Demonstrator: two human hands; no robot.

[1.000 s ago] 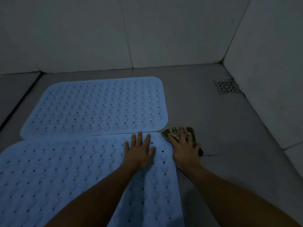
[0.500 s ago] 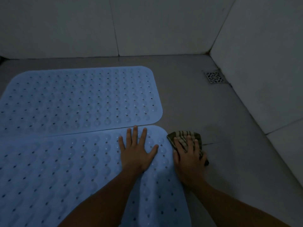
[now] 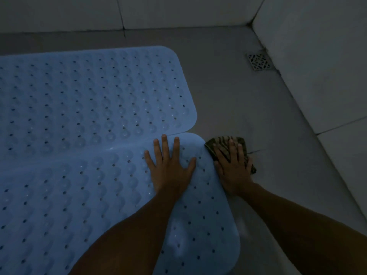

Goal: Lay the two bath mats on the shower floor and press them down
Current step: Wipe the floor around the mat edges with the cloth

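Note:
Two pale blue perforated bath mats lie side by side on the grey shower floor. The far mat (image 3: 95, 96) lies flat toward the back wall. The near mat (image 3: 59, 205) touches it along a long edge. My left hand (image 3: 170, 167) lies flat, fingers spread, on the near mat's far right corner. My right hand (image 3: 232, 169) rests palm down on a striped dark cloth (image 3: 220, 142) on the floor just right of that corner. Both forearms cover part of the near mat.
A square metal floor drain (image 3: 259, 62) sits in the far right corner. Tiled walls (image 3: 317, 66) close in at the back and right. Bare grey floor (image 3: 228, 96) stretches between the mats and the right wall.
The view has shifted, so the mats sit further left in frame. My left hand stays flat on the near mat's corner and my right hand stays on the cloth.

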